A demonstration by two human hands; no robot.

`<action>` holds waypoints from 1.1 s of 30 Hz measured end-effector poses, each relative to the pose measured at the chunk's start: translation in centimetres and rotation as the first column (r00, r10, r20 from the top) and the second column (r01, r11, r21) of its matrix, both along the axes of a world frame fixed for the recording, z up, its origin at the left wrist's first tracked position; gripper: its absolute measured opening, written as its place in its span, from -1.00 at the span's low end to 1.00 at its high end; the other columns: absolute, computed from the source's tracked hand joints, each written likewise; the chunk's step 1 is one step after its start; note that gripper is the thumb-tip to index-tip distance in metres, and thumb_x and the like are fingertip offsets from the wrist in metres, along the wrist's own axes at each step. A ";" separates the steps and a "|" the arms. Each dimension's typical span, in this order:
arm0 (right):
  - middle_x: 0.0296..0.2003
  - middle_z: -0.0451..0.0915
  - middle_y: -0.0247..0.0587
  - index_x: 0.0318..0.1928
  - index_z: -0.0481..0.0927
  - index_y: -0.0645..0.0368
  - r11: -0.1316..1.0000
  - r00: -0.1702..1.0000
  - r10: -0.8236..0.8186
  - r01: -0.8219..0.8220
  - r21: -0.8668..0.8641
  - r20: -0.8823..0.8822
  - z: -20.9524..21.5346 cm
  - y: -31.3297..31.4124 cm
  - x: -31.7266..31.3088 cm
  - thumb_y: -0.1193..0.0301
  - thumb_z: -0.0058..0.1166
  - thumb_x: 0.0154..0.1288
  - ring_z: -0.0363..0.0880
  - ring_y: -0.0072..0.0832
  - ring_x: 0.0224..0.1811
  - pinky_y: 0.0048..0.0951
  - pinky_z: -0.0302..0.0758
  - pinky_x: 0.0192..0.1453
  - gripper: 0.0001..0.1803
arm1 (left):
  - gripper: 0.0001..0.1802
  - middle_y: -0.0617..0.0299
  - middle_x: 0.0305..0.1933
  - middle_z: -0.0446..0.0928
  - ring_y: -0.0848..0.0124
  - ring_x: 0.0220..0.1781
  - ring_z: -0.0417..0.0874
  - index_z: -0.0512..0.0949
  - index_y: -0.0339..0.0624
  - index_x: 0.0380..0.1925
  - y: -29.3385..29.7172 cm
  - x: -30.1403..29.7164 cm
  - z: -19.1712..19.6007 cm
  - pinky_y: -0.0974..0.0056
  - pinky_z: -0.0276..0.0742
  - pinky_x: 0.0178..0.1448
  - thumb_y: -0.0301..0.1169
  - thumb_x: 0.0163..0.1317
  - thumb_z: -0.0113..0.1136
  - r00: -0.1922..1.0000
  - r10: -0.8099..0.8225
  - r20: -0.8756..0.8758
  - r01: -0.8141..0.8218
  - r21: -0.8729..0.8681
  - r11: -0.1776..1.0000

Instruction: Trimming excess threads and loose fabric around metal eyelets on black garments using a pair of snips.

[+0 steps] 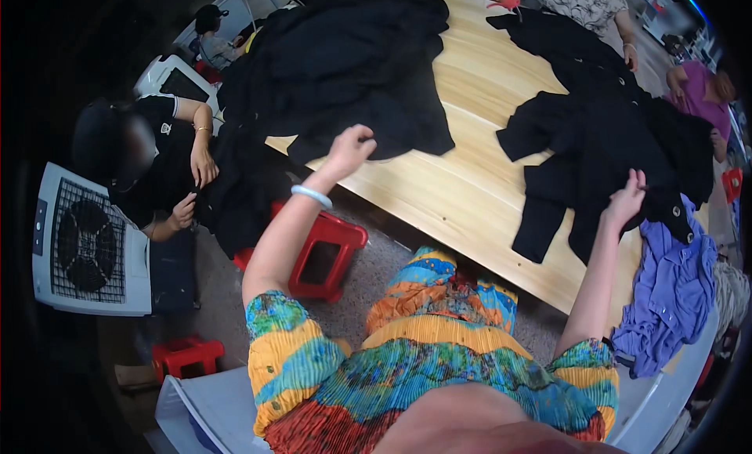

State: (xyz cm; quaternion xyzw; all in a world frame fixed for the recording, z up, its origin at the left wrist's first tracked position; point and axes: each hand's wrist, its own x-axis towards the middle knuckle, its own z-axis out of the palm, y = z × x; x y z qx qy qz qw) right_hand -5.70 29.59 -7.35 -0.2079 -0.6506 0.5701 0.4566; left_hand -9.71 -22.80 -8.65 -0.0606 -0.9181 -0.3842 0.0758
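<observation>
Room: workshop seen from above, with a long pale wooden table [478,180] running from upper middle to lower right, bare wood between two dark heaps
Left hand [350,148]: stretched forward over the near table edge, fingers curled shut on the hem of the black pile [352,62]
Bangle [312,195]: pale ring on the left wrist
Black pile: large heap of dark cloth on the far left part of the table, spilling over its left edge
Right hand [627,197]: raised at the right, fingers pinched on the edge of the black garment [595,141]
Black garment: spread on the right half of the table, a sleeve or leg hanging toward the near edge, well apart from the black pile
Purple cloth [674,289]: crumpled just right of the black garment, draped over the table's near right corner
Dress [423,352]: bright pleated cloth in orange, blue and green, filling the lower middle
Red stool [325,254]: on the floor under the left forearm, beside the table edge
Small stool [186,356]: red, lower left on the floor
Fan [86,242]: white box with a dark grille, far left
Co-worker [149,164]: seated at left in black, both hands on dark cloth hanging from the pile
Others: two more people at the far right end of the table, hands on dark cloth
</observation>
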 end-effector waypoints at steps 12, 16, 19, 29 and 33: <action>-0.18 0.44 -0.11 -0.15 0.40 0.14 0.523 0.732 0.199 -0.642 0.561 0.652 -6.0 -17.3 -0.5 0.68 -0.12 -0.06 0.45 -0.13 -0.18 -0.27 0.42 -0.14 -0.62 | -0.77 0.02 -0.37 0.52 0.12 -0.29 0.54 0.51 -0.24 -0.44 4.9 -19.8 4.5 0.15 0.46 -0.20 -0.28 0.09 0.06 0.910 0.094 -0.404 -0.219 -0.277 0.936; -0.18 0.44 -0.11 -0.17 0.39 0.15 0.518 0.720 0.208 -0.655 0.550 0.662 -5.7 -17.6 -0.7 0.67 -0.13 -0.04 0.46 -0.14 -0.19 -0.28 0.43 -0.16 -0.65 | -0.41 -0.03 -0.19 0.42 0.09 -0.15 0.49 0.43 -0.30 -0.27 10.5 -22.5 1.7 0.14 0.47 -0.14 0.02 -0.09 0.21 0.938 0.150 -0.311 -0.301 -0.522 0.798; -0.17 0.44 -0.13 -0.17 0.39 0.14 0.536 0.715 0.218 -0.657 0.531 0.664 -5.4 -17.8 -0.9 0.66 -0.12 -0.04 0.47 -0.15 -0.21 -0.27 0.44 -0.18 -0.66 | -0.49 0.03 -0.15 0.39 0.11 -0.13 0.48 0.42 -0.24 -0.23 10.1 -24.9 -0.6 0.12 0.48 -0.15 -0.08 -0.07 0.23 0.932 0.257 -0.255 -0.361 -0.605 0.710; -0.17 0.40 -0.14 -0.19 0.37 0.13 0.539 0.715 0.240 -0.661 0.522 0.657 -6.0 -17.4 -0.8 0.61 -0.10 0.01 0.47 -0.12 -0.25 -0.22 0.43 -0.23 -0.72 | -0.42 -0.04 0.08 0.35 0.23 0.09 0.38 0.22 -0.36 0.11 2.8 -25.0 11.0 0.30 0.26 0.16 -0.28 0.13 0.05 0.980 0.084 0.183 -0.153 0.411 0.899; -0.19 0.40 -0.15 -0.22 0.38 0.14 0.568 0.736 0.240 -0.635 0.524 0.633 -5.9 -16.9 -0.7 0.60 -0.10 0.01 0.46 -0.13 -0.24 -0.22 0.42 -0.21 -0.74 | -0.22 -0.10 0.10 0.30 0.15 0.12 0.33 0.15 -0.41 0.13 4.3 -21.4 11.8 0.22 0.22 0.19 -0.08 0.03 0.14 0.949 0.138 0.283 -0.205 0.222 0.953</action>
